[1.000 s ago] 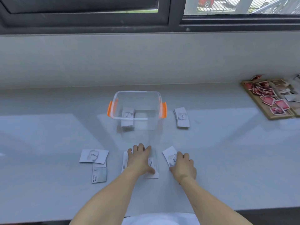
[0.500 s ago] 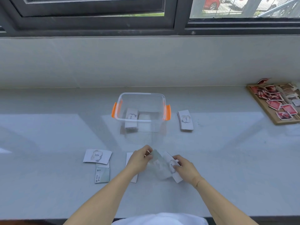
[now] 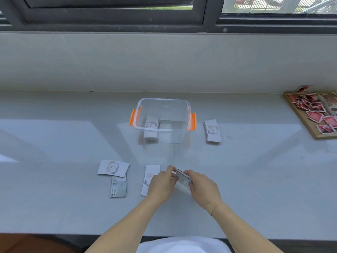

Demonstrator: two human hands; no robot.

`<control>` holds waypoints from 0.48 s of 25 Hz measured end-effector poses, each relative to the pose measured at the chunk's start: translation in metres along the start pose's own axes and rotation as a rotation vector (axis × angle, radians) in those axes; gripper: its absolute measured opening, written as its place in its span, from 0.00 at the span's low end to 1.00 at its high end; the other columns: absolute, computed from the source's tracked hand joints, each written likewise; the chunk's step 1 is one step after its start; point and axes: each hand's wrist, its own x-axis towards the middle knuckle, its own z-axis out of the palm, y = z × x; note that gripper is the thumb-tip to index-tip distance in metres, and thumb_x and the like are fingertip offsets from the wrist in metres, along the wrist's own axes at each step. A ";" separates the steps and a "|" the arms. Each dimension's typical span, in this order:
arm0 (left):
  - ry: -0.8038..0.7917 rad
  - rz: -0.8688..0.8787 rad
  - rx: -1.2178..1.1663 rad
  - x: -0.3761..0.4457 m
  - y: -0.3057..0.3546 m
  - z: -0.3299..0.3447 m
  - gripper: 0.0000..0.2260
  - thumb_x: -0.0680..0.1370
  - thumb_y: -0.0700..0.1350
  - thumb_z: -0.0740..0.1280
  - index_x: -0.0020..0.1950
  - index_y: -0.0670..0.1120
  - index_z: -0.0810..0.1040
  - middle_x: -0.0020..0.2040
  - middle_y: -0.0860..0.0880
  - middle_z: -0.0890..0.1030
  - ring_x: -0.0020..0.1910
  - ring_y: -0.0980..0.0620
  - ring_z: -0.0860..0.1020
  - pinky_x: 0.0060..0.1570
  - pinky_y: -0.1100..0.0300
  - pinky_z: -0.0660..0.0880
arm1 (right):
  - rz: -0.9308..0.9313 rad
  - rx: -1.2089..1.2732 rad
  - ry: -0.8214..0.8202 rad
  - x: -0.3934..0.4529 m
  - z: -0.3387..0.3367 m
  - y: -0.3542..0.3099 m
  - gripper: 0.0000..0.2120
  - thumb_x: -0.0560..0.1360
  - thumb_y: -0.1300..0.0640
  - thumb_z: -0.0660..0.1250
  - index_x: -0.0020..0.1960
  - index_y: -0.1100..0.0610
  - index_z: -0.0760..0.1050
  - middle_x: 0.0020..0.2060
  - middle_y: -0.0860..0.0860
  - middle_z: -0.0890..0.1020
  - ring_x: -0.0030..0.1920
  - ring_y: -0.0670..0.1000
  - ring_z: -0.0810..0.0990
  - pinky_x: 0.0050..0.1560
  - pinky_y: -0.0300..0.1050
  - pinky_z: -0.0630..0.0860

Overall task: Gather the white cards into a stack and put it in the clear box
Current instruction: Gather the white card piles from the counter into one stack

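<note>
Both hands pinch a small bundle of white cards (image 3: 182,177) on edge above the countertop (image 3: 255,179): the left hand (image 3: 162,183) grips its left end, the right hand (image 3: 202,187) its right. One loose card (image 3: 150,173) lies just left, partly under the left hand, its long axis running away from the person. That hand is nearer. Two more overlapping cards (image 3: 113,168) lie farther left. Straight ahead stands the clear box (image 3: 162,117), already containing a stack, with another stack (image 3: 212,131) just right.
</note>
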 end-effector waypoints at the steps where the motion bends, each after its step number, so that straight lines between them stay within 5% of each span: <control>1: 0.026 0.013 0.049 -0.001 -0.007 -0.001 0.09 0.81 0.48 0.58 0.61 0.53 0.69 0.58 0.53 0.81 0.56 0.44 0.76 0.53 0.48 0.74 | -0.021 -0.065 0.035 -0.001 0.004 -0.001 0.22 0.76 0.62 0.58 0.66 0.44 0.66 0.50 0.48 0.79 0.50 0.55 0.76 0.40 0.49 0.72; 7: 0.189 -0.171 0.285 -0.005 -0.062 -0.025 0.21 0.75 0.56 0.65 0.66 0.52 0.70 0.61 0.50 0.74 0.61 0.47 0.71 0.56 0.53 0.68 | -0.002 -0.172 0.045 -0.007 0.029 0.001 0.32 0.70 0.70 0.56 0.68 0.44 0.61 0.49 0.48 0.77 0.47 0.55 0.72 0.39 0.47 0.62; 12: 0.175 -0.374 0.314 -0.009 -0.055 -0.019 0.33 0.64 0.67 0.68 0.60 0.48 0.67 0.55 0.48 0.72 0.54 0.45 0.74 0.48 0.52 0.72 | -0.010 -0.232 0.069 -0.007 0.035 0.002 0.34 0.68 0.71 0.56 0.68 0.45 0.61 0.49 0.48 0.76 0.46 0.56 0.72 0.39 0.47 0.61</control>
